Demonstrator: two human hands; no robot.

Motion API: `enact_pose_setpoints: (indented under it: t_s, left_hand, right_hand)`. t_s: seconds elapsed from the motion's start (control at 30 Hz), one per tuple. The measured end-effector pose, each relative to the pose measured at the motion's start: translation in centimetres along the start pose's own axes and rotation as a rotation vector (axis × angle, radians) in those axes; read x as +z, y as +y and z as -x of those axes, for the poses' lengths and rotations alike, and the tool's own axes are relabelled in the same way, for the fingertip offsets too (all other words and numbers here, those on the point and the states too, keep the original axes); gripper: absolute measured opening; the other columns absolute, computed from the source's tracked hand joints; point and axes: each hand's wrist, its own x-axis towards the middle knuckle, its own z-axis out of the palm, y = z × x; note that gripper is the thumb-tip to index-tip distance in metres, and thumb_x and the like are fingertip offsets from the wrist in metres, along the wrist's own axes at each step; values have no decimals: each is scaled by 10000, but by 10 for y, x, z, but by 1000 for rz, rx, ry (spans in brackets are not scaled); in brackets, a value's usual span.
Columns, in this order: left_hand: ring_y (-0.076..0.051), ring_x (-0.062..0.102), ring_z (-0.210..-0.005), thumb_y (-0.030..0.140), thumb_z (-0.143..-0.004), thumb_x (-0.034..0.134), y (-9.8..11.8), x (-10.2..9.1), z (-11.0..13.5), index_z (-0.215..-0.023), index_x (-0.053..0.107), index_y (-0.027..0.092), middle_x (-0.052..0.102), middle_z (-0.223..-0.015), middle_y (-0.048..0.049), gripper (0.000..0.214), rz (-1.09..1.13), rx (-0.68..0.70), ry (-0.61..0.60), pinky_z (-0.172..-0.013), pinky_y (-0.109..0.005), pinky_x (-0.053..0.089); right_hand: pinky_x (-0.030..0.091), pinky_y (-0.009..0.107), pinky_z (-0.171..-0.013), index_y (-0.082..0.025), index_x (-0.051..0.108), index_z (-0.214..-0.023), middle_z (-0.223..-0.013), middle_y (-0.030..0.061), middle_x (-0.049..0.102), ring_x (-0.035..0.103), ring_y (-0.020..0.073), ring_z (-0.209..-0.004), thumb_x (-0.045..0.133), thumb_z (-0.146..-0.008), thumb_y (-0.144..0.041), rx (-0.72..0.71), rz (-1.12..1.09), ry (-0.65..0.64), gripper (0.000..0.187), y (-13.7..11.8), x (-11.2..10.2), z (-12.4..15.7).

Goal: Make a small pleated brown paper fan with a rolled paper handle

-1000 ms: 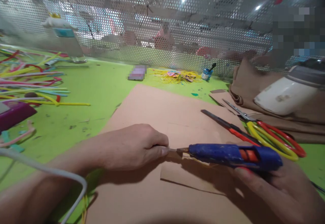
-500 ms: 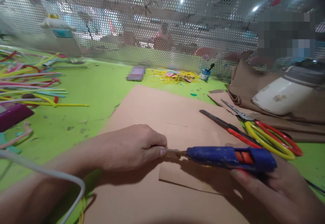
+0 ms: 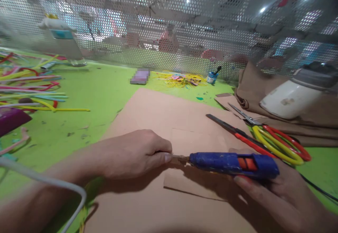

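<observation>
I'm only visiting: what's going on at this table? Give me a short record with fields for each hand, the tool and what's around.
Left hand: closed fist, thumb tip at the nozzle of the blue glue gun
Right hand: grips the blue glue gun from below, nozzle toward the left hand
Under the nozzle: small cardboard piece on a large cardboard sheet
To the right: scissors with yellow and red handles
Table: green, coloured sticks at its left
Behind: perforated metal screen
</observation>
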Motion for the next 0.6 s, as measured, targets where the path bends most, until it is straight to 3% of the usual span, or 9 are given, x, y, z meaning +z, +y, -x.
enact_pose_setpoints:
  t_s: [0.2, 0.4, 0.6]
  left_hand:
    - [-132, 490, -591, 396, -970, 390, 4, -2, 0, -748, 613, 202, 600, -685, -8, 369, -17, -20, 0, -518, -237, 322]
    - [-139, 496, -592, 404, -963, 392, 3, -3, 0, -764, 632, 199, 609, -695, -18, 373, -20, -22, -3, -522, -242, 331]
    - [-138, 491, -583, 395, -959, 400, 2, -1, -1, -741, 623, 191, 606, -675, -16, 373, 15, -15, -7, -521, -241, 336]
  right_hand:
    - [611, 299, -615, -281, 719, -890, -811, 34, 742, 717, 258, -775, 581, -884, -427, -42, 26, -12, 201, -11, 0, -3]
    - [611, 415, -796, -317, 701, -1110, -1021, 52, 762, 710, 322, -942, 646, -829, -505, 49, 105, 168, 343, 2, 6, 11]
    - [625, 393, -735, -310, 719, -1039, -964, 56, 769, 719, 315, -875, 657, -808, -508, 7, 86, 165, 310, -2, 6, 8]
